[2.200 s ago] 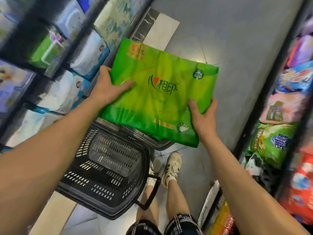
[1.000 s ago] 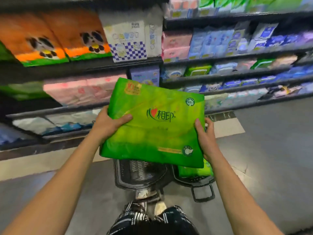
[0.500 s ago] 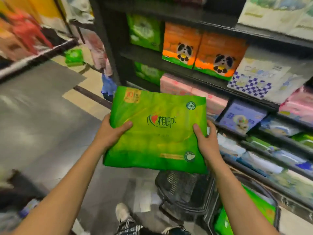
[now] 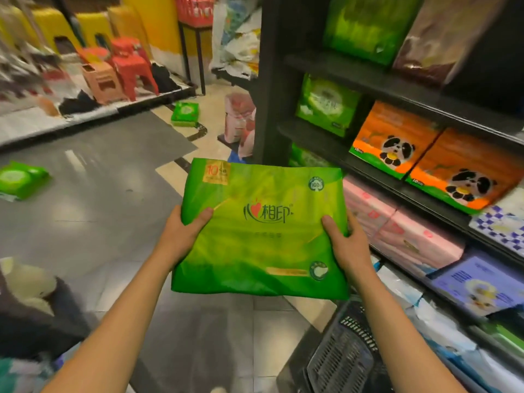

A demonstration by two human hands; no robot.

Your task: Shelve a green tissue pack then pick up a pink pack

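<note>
Green plastic wrap fills the middle of our view, but we start at the far left, where a small green packet (image 4: 21, 180) lies loose on the grey floor, and further back stacked plastic stools (image 4: 119, 69) line the wall with another green packet (image 4: 185, 113) on the tiles near them. Now to us: our left hand (image 4: 181, 236) grips the left edge of the green tissue pack (image 4: 263, 231), thumb on top and fingers tucked under, and the pack sits level in the air at chest height, clear of floor and shelf alike. Our right hand (image 4: 347, 248) clamps the right edge the same way, thumb pressed on the printed face. The soft pack sags a little between the two grips, so we judge it best to keep both hands well apart on the edges, hold it flat and turn our body with it rather than twisting the wrists. Below our right forearm stands the black shopping basket (image 4: 344, 361), close to our feet, something we could bump. On the right rises the dark shelf unit (image 4: 368, 75), its upright post just beyond the pack's far corner, carrying orange panda tissue packs (image 4: 397, 143) and pink packs (image 4: 397, 231) lower down; that crowded shelving is what stands nearest in the way.
</note>
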